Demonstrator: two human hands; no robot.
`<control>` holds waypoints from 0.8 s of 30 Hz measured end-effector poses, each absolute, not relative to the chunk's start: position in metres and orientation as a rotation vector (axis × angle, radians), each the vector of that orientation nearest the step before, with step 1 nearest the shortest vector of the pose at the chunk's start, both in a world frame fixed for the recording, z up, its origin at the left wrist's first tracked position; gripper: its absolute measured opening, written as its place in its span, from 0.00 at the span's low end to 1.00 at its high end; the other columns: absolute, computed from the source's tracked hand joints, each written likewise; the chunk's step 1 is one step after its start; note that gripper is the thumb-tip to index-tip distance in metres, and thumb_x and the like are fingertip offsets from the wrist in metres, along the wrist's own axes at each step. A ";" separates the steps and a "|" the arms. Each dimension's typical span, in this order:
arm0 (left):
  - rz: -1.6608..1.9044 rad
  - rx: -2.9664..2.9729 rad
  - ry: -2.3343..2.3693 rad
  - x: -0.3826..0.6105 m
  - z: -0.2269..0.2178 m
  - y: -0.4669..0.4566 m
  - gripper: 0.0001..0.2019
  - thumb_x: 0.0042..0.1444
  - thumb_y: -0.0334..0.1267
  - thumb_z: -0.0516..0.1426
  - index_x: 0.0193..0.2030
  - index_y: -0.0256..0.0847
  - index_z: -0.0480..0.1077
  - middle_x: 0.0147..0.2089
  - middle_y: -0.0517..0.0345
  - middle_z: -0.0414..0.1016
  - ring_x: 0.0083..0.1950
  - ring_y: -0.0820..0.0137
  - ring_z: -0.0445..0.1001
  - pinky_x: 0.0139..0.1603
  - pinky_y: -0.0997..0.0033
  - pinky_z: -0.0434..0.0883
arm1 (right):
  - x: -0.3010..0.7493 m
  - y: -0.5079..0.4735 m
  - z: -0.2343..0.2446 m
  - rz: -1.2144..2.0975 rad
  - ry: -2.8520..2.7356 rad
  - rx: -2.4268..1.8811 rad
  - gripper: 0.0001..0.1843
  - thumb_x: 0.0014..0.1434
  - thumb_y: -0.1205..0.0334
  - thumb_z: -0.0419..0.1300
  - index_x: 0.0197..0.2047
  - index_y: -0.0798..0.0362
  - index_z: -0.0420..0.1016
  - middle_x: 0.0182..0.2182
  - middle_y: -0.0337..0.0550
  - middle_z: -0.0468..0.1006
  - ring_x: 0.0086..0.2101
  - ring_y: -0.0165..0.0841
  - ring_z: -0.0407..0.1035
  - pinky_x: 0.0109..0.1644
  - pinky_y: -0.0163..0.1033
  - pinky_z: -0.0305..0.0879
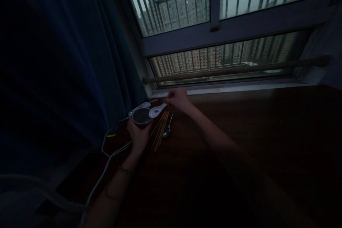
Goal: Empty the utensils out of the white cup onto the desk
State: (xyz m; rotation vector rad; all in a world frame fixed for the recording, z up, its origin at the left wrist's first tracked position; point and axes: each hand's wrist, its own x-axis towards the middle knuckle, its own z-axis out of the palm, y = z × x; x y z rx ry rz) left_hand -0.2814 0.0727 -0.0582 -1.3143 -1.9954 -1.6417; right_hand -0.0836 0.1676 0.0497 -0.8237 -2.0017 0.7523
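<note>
My left hand (pixel 139 135) is closed around the near side of a round, dark-mouthed cup (pixel 142 116). A white soup spoon (pixel 157 110) with a blue pattern in its bowl is pinched by the handle in my right hand (pixel 178 99). The spoon's bowl is at the right rim of the cup; whether it touches, I cannot tell. Several wooden chopsticks (pixel 160 131) lie on the table just right of the cup. Beside them rests a metal spoon (pixel 167 133), its bowl toward me.
A white power strip (pixel 141 107) lies behind the cup, with white cables (pixel 108 164) running down the left. The dark wooden table (pixel 213 185) reaches to the barred window (pixel 213 57). A blue curtain (pixel 88 60) hangs at the left. The room is dim.
</note>
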 end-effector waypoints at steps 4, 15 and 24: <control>-1.756 -1.197 -2.047 -0.300 -0.068 0.088 0.39 0.39 0.46 0.65 0.57 0.34 0.56 0.56 0.42 0.63 0.58 0.59 0.63 0.61 0.54 0.60 | -0.060 0.171 0.066 0.603 -1.976 -0.890 0.08 0.50 0.65 0.65 0.25 0.61 0.74 0.19 0.40 0.70 0.22 0.28 0.65 0.29 0.33 0.58; -1.746 -1.001 -2.215 -0.327 -0.081 0.100 0.43 0.39 0.50 0.64 0.59 0.33 0.53 0.58 0.38 0.63 0.59 0.55 0.65 0.61 0.52 0.62 | -0.023 0.187 0.065 1.210 -1.954 -1.003 0.10 0.50 0.74 0.62 0.20 0.63 0.67 0.13 0.38 0.65 0.15 0.24 0.57 0.17 0.28 0.53; -1.385 -1.215 -1.987 -0.260 -0.066 0.069 0.45 0.43 0.52 0.63 0.63 0.31 0.50 0.68 0.37 0.46 0.69 0.55 0.45 0.69 0.51 0.46 | -0.042 0.213 0.019 1.209 -2.083 -0.888 0.10 0.48 0.67 0.67 0.22 0.64 0.72 0.13 0.37 0.65 0.15 0.23 0.56 0.18 0.29 0.51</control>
